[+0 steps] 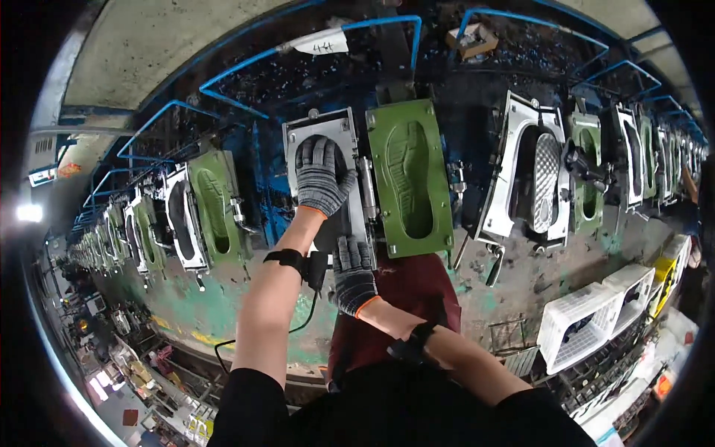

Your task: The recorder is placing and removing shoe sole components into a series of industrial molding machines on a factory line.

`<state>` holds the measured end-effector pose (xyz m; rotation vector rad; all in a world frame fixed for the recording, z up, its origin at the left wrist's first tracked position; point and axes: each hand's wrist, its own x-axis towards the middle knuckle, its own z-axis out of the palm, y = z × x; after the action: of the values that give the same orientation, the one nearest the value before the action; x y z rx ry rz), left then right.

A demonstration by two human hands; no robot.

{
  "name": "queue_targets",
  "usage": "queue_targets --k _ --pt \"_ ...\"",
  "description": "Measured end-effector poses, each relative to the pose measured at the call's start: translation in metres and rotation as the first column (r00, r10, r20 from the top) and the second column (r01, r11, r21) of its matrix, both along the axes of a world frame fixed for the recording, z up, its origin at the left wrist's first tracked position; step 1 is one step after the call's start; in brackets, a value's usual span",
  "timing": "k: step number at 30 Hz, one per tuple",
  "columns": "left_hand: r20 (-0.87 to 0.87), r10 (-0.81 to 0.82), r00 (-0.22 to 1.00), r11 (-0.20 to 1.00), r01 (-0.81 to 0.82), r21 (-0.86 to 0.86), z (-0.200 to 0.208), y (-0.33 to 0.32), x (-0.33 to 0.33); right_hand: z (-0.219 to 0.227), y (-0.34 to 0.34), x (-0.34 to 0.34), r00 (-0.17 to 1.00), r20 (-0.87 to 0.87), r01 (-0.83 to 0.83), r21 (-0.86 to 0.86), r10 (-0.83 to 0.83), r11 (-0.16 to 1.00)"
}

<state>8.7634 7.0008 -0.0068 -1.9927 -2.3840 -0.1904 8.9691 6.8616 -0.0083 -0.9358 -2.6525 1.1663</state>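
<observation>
My left hand, in a grey knit glove with dark fingers, lies flat with fingers stretched over the sole-shaped middle of a silver metal mould half. My right hand, gloved alike, rests at that half's lower end with its fingers pointing up and out straight. Neither hand visibly grips anything. Dark material shows in the mould below my left palm, though the hands cover most of it. Hinged beside it on the right is the green mould half, lying open with a sole-shaped hollow.
To the right stands another open mould with a patterned silver sole form. A green and silver mould pair stands at left, and rows continue both ways. Blue bent rails run behind. White crates sit at lower right.
</observation>
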Motion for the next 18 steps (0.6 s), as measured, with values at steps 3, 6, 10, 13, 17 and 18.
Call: queue_targets --k 3,6,10,13,17,18 --pt "0.009 0.031 0.999 0.999 -0.031 -0.038 0.007 0.009 0.011 0.002 0.003 0.01 0.999 0.026 -0.029 0.054 0.028 0.998" --pt "0.015 -0.036 0.999 0.999 0.036 0.026 -0.006 -0.005 0.012 -0.006 0.005 0.01 1.0 0.0 -0.03 0.045 0.03 0.999" --pt "-0.044 0.054 0.998 0.977 -0.062 -0.202 -0.001 -0.023 0.035 -0.004 0.002 0.011 0.998 0.053 -0.025 0.061 0.022 0.998" --pt "0.109 0.063 0.992 0.998 -0.063 -0.001 0.0 -0.028 0.026 -0.006 -0.014 0.012 0.982 0.183 -0.03 -0.035 0.036 0.999" --pt "0.131 0.03 0.991 0.998 -0.038 0.058 -0.01 -0.023 0.021 -0.031 -0.03 0.015 0.874 0.452 0.082 -0.502 0.18 0.861" --pt "0.172 0.042 0.984 0.999 -0.047 0.027 -0.012 -0.034 0.011 -0.013 0.006 0.006 0.763 0.448 -0.279 -0.422 0.466 0.863"
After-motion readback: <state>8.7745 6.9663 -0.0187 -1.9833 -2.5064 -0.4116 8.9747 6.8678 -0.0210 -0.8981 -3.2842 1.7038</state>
